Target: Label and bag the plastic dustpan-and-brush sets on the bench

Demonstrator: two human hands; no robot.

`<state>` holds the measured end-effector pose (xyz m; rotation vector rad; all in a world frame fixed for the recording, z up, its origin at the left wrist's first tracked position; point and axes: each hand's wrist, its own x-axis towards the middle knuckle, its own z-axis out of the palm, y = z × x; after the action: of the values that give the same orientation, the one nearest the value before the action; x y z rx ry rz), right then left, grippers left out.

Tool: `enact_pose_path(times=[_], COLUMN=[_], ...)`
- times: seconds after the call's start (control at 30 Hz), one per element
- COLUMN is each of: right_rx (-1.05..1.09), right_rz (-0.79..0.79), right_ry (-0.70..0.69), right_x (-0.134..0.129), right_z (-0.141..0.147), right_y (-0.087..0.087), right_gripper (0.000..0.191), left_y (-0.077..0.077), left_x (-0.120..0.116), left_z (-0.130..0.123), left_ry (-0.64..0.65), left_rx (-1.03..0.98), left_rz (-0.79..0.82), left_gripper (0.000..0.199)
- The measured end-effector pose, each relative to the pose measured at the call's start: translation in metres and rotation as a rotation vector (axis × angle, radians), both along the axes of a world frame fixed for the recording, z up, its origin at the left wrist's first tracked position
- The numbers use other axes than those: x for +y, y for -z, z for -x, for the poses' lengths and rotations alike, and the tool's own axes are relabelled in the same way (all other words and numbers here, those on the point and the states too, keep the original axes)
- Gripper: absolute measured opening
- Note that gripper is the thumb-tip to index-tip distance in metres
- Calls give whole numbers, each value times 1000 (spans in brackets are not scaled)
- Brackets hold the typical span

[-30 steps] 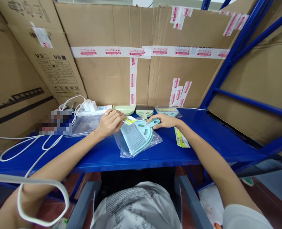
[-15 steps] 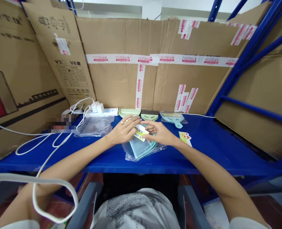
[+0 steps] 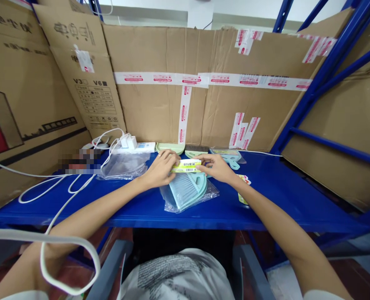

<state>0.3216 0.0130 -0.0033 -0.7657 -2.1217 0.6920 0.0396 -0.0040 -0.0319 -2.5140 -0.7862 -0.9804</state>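
Observation:
A yellow and white printed card [image 3: 187, 166] is stretched between my two hands. My left hand [image 3: 162, 167] grips its left end, and my right hand [image 3: 215, 167] pinches its right end. Just below the card, a light blue brush and dustpan set [image 3: 187, 191] lies in a clear plastic bag on the blue table [image 3: 134, 212]. Another printed card [image 3: 242, 197] rests on the table, partly covered by my right forearm.
Behind my hands stand a pale green dustpan [image 3: 169, 148], a green brush [image 3: 196, 153] and a bagged blue set [image 3: 230, 157]. Clear bags [image 3: 124, 165], a power strip [image 3: 145, 147] and white cables [image 3: 75, 191] are at left. Cardboard walls [image 3: 153, 108] enclose the back.
The card has turned level and now spans both hands, uncovering more of the blue brush. My hands have moved slightly apart.

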Motion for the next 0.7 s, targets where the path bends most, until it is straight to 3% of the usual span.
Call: enact_pose_path(times=[0.13, 0.27, 0.43, 0.53, 0.7], right_rx=[-152, -241, -290, -296, -251], right_rz=[-199, -241, -217, -240, -284], right_ry=[93, 110, 98, 69, 40], right_x=[6, 10, 11, 12, 13], right_z=[-5, -9, -11, -10, -8], right_y=[1, 0, 0, 3, 7], right_gripper=[21, 13, 23, 37, 34], left_y=[1, 1, 0, 0, 5], left_x=[6, 10, 12, 13, 18], left_z=[5, 10, 11, 11, 12], left_ry=[96, 182, 135, 120, 73], left_rx=[-77, -127, -184, -209, -321], left_rz=[187, 315, 361, 376, 417], left_gripper=[35, 45, 26, 25, 30])
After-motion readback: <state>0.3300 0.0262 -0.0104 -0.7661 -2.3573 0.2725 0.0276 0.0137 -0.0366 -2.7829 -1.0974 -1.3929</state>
